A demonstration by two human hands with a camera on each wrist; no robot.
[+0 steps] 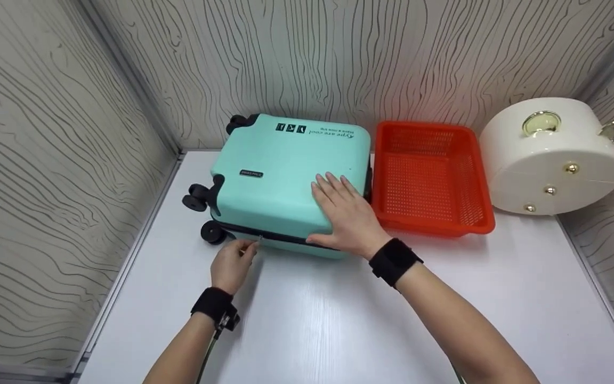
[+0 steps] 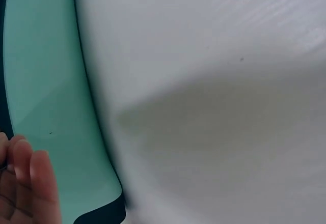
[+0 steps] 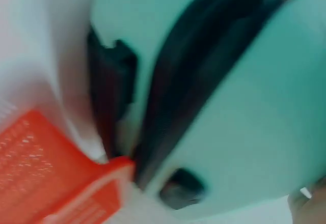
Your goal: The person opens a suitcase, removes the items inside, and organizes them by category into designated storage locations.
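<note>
A mint-green hard-shell suitcase (image 1: 280, 154) with black wheels lies on its side on the white table. My left hand (image 1: 231, 265) is at its near side and pinches a small metal zipper pull (image 1: 261, 238) on the dark zipper band. In the left wrist view the fingers (image 2: 43, 175) show at the lower left against the green shell; the pull itself is hidden there. With fingers spread, my right hand (image 1: 347, 218) rests on the suitcase near its right end, the thumb down by the zipper band. The right wrist view catches that hand only at the right edge.
A red perforated plastic basket (image 1: 429, 224) stands against the suitcase's right end. Beyond it sits a round cream-white case (image 1: 541, 154) with gold fittings. Patterned wall panels (image 1: 296, 58) close off the table's back and sides.
</note>
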